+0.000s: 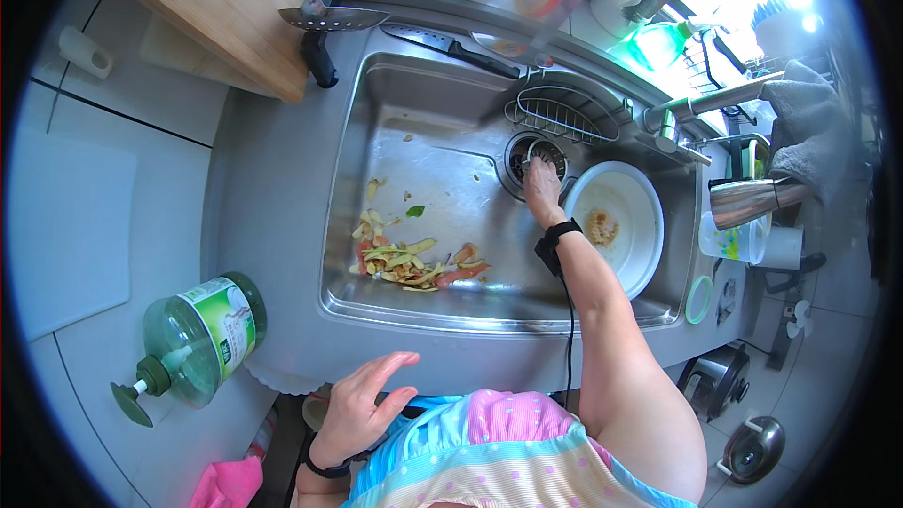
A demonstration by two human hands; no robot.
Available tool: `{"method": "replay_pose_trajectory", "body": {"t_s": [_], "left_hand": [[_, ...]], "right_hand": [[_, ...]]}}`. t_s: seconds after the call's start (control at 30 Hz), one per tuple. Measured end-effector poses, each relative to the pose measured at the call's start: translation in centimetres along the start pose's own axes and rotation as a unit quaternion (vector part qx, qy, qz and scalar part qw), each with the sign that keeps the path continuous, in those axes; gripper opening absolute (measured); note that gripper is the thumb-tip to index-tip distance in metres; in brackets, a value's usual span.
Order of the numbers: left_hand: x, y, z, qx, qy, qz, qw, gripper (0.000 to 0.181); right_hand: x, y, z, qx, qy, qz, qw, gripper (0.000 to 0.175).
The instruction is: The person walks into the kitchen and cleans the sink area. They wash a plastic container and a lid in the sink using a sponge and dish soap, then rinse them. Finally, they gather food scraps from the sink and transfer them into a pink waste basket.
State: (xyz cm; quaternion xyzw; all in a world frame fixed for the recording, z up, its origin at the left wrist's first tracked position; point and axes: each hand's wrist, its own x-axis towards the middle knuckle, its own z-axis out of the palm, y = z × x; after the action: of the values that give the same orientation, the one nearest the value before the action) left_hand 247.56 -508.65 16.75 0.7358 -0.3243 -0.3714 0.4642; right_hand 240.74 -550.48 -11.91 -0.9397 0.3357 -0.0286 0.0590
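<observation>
My right hand point(543, 187) reaches down to the drain of the stainless steel sink point(451, 328), its fingers at the metal strainer basket point(547, 153), which sits tilted at the opening. My left hand point(367, 398) is raised in front of the sink's near edge, holding nothing, with thumb and fingers apart. A pile of vegetable peelings point(416, 267) lies in the sink's near left part, with a green leaf point(415, 212) and small scraps beyond it. Right of my right hand stands a white basin point(652, 226) holding a tan clump point(602, 228).
A kitchen knife point(483, 59) and wire rack point(564, 116) are along the sink's back edge. The faucet point(667, 130) is at the back right, a wooden board point(233, 21) at the back left. A green pump bottle point(197, 342) lies at the left; a skimmer point(331, 17) is near the board.
</observation>
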Motion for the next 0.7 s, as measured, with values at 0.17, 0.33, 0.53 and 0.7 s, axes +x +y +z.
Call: {"method": "replay_pose_trajectory", "body": {"t_s": [0.17,0.33,0.53,0.7], "left_hand": [[0.1,0.0,0.2,0.000,-0.003,-0.003,1.000,0.039],[0.4,0.3,0.0,-0.003,-0.011,-0.005,1.000,0.040],[0.2,-0.2,-0.1,-0.003,-0.021,-0.031,0.999,0.040],[0.1,-0.9,-0.6,-0.015,-0.009,-0.051,0.999,0.041]], "right_hand": [[-0.6,-1.7,1.1,0.023,-0.045,-0.055,0.997,0.020],[0.0,-2.9,1.8,0.108,0.059,-0.001,0.992,0.030],[3.3,3.1,3.3,0.058,-0.007,0.283,0.957,0.036],[3.8,4.1,4.2,0.006,-0.026,0.306,0.952,0.044]]}}
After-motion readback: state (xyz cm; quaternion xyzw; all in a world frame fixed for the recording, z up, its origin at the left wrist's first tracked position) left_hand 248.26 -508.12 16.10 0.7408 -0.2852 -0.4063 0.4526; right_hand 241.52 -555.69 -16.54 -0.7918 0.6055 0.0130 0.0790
